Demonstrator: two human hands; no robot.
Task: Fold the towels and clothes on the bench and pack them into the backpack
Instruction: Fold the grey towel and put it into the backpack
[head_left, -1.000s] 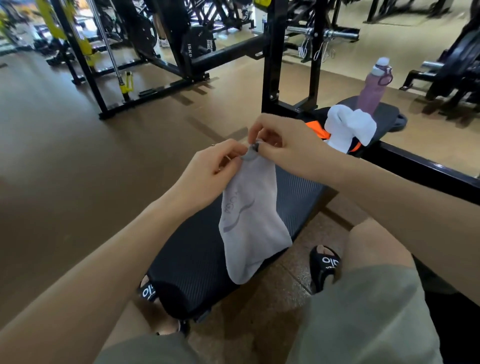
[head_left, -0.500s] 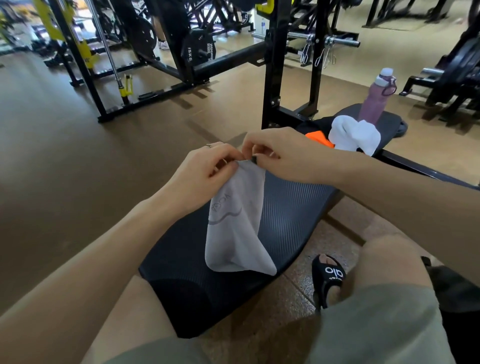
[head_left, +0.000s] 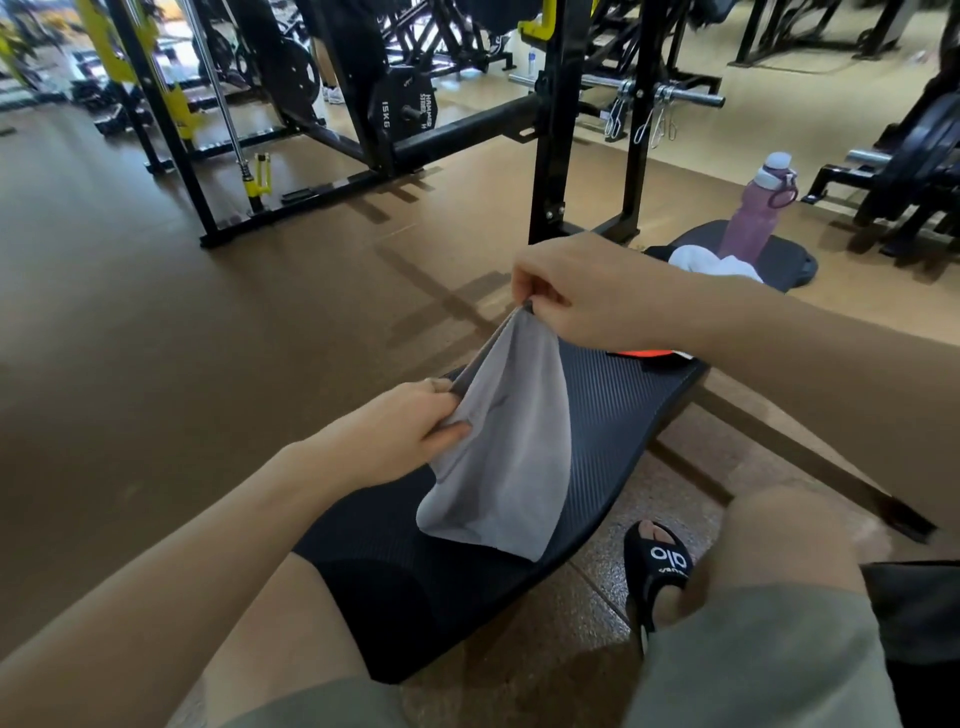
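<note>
A small grey towel (head_left: 509, 441) hangs folded over the black padded bench (head_left: 623, 415). My right hand (head_left: 587, 296) pinches its upper corner above the bench. My left hand (head_left: 400, 436) grips the towel's left edge lower down, nearer to me. The towel's lower end touches the bench pad. Farther along the bench lie an orange garment (head_left: 644, 353), mostly hidden behind my right forearm, and a white towel (head_left: 711, 265). No backpack can be made out with certainty.
A pink water bottle (head_left: 753, 218) stands on the far bench pad behind the white towel. A black rack upright (head_left: 550, 145) and a barbell (head_left: 649, 93) rise beyond the bench. My knees and a black sandal (head_left: 660, 566) flank the near end. A dark object (head_left: 919, 613) sits at lower right.
My hands, close together at the towel's top edge before, have drawn apart: the right went up and away, the left came down towards me. The towel is spread between them.
</note>
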